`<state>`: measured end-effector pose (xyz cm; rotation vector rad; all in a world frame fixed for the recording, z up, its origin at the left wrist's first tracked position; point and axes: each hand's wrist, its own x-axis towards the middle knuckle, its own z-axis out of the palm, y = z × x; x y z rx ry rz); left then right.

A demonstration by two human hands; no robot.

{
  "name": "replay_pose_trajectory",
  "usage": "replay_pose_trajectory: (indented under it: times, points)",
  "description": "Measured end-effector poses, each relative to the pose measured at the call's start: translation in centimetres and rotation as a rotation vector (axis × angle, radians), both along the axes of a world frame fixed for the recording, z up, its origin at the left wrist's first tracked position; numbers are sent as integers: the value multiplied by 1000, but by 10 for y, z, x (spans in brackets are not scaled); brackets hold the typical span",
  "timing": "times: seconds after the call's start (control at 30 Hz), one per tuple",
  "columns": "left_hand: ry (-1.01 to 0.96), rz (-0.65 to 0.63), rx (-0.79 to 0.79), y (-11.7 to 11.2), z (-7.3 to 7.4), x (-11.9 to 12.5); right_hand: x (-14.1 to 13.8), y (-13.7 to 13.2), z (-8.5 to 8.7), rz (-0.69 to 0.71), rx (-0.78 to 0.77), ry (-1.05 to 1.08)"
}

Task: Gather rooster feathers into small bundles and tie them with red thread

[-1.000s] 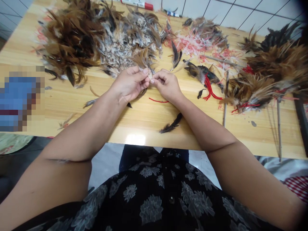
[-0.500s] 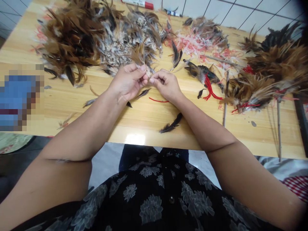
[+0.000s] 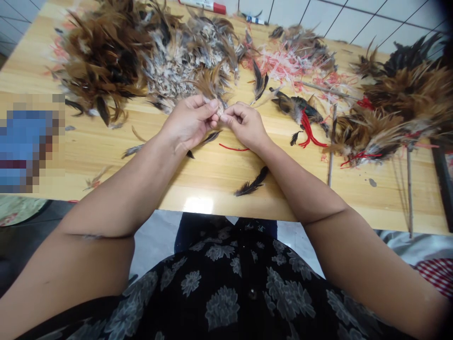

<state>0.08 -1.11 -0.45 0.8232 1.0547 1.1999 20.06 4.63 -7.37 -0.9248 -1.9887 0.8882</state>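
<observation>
Between my two hands is a small bunch of brown feathers [image 3: 211, 84], its tips pointing away from me and its pale quill ends at my fingers. My left hand [image 3: 193, 118] is closed round the bunch, thumb on top. My right hand [image 3: 245, 123] pinches at the quill ends from the right side, fingers curled. Just beyond my left hand lies a heap of grey feathers [image 3: 177, 71]. A red string [image 3: 231, 148] rests on the table below my right hand, and a loose black feather [image 3: 252, 183] lies nearer the table's front edge.
Brown feathers [image 3: 102, 61] are heaped at the back left of the wooden table [image 3: 198, 174]. Pink and white strings [image 3: 279, 63] lie at the back. On the right are feathers tied on sticks [image 3: 375, 127], red strings [image 3: 308, 130] and a thin stick [image 3: 331, 156]. A red marker [image 3: 212, 6] lies by the tiled wall.
The brown feather bunch has shifted slightly and fans out a little more above my fingers. My left thumb has moved slightly toward my right hand. Everything else stays in place.
</observation>
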Motion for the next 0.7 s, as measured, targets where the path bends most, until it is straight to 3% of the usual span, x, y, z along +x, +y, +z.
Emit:
replay_pose_trajectory:
  times: [0.2, 0.43, 0.6, 0.7]
  points:
    - [215, 3, 129, 6, -14, -4, 2, 5, -1, 17, -137, 125]
    - [431, 26, 356, 18, -37, -1, 2, 10, -7, 59, -191, 133]
    - [312, -11, 397, 28, -51, -2, 0, 7, 0, 22, -222, 185]
    - [156, -56, 398, 29, -48, -6, -1, 4, 5, 0, -250, 238]
